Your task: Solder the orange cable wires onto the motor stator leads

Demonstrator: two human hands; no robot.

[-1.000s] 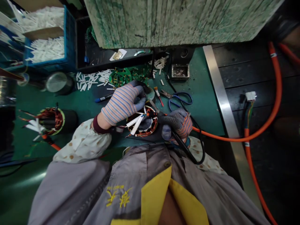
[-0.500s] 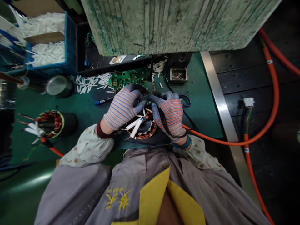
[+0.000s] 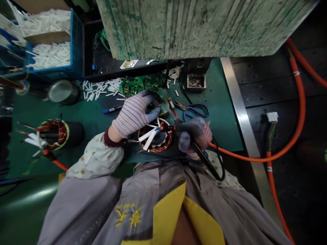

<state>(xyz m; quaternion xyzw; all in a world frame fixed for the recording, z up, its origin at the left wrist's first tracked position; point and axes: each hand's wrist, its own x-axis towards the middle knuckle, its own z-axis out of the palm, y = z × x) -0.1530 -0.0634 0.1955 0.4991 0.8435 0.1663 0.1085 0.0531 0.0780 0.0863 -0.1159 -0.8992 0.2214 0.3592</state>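
Observation:
My left hand [image 3: 136, 114], in a striped glove, is closed in a pinch on a thin wire [image 3: 159, 106] above a motor stator [image 3: 167, 143]. The stator has copper windings, white sleeves [image 3: 150, 139] and an orange cable. To its right, my right hand [image 3: 203, 134], smeared by motion, is closed round a black corded tool [image 3: 187, 128] that looks like a soldering iron. Its cord hangs over my sleeve. Beyond that hand lie blue-handled scissors [image 3: 196, 110] and a small brush [image 3: 171, 102].
Behind my left hand are green circuit boards [image 3: 133, 85], cut white tubes [image 3: 95, 89] and a blue marker [image 3: 112, 109]. A second stator [image 3: 67, 134] lies at left, near a metal tin [image 3: 63, 92] and a blue bin [image 3: 74, 61]. A small metal tray [image 3: 196, 81] stands behind; a board overhangs.
My right hand has pulled back right and down from my left hand, with the black tool in it, uncovering the scissors and brush. My left hand has stayed nearly in place.

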